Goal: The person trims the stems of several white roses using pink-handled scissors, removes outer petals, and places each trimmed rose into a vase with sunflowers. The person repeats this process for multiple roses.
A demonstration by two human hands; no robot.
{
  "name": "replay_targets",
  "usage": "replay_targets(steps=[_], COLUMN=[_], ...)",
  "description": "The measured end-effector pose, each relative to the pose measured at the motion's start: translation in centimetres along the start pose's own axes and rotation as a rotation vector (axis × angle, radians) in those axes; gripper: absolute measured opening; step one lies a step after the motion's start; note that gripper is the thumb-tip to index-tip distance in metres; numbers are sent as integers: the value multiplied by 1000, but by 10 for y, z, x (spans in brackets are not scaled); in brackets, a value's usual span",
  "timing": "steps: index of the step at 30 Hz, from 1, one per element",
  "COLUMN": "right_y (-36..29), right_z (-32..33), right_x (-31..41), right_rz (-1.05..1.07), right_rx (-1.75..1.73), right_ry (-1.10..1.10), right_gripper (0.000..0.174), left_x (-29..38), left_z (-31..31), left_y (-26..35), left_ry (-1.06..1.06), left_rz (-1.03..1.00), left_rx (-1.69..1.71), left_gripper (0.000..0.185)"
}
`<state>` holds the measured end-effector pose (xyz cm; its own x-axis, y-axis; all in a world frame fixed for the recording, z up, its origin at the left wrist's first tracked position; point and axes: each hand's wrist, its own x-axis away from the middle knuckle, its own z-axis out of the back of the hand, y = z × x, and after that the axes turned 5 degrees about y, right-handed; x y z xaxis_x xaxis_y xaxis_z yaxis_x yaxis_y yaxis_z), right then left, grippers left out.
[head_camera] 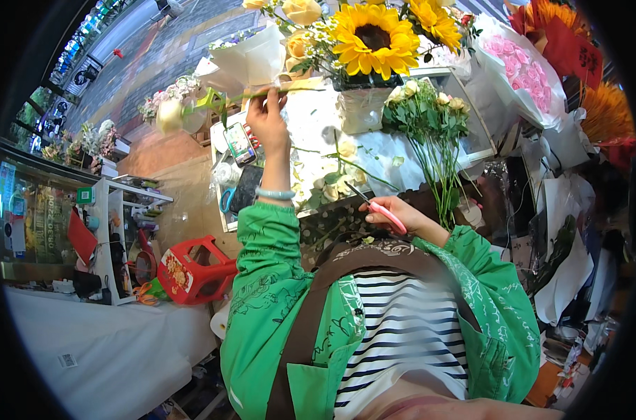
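Observation:
My left hand [268,118] is raised over the far left of the white work table [310,118], its fingers closed on the green stem of a pale cream rose [170,115]. The bloom points left and leaves hang by the stem. My right hand [397,214], near the table's front edge, holds scissors with pink handles [387,216]; their dark blades point up and left. Cut stems, leaves and pale petals lie on the table between my hands. A bunch of cream roses with long green stems [433,163] lies to the right.
Sunflowers [376,39] stand in a pot at the back. A phone [239,144], a dark pouch [247,188] and blue-handled scissors [226,200] lie at left. A red plastic stool [197,270] stands beside me. A wrapped pink rose bouquet [520,68] is at back right.

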<state>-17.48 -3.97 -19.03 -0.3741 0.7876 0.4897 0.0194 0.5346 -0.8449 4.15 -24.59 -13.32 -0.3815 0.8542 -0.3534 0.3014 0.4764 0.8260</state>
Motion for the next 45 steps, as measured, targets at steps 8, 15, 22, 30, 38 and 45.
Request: replay_targets(steps=[8, 15, 22, 30, 38, 45], right_y=[4, 7, 8, 9, 15, 18], right_z=[8, 18, 22, 23, 28, 29], right_x=[11, 16, 12, 8, 10, 12], right_rz=[-18, -42, -27, -56, -42, -49], right_rx=[-11, -57, -77, -75, -114, -132], right_ry=[114, 188, 185, 177, 216, 264], right_gripper=[36, 39, 38, 40, 38, 38], left_x=[-52, -72, -75, -120, -145, -140], left_z=[-64, -66, -66, -100, -103, -79], left_y=[-46, -50, -37, -24, -48, -69], left_ry=[-152, -290, -411, -320, -185, -345], left_rz=[-274, -685, -702, -264, -177, -154], left_rx=[-198, -434, -537, -549, -449, -292], left_gripper=[15, 20, 22, 16, 15, 9])
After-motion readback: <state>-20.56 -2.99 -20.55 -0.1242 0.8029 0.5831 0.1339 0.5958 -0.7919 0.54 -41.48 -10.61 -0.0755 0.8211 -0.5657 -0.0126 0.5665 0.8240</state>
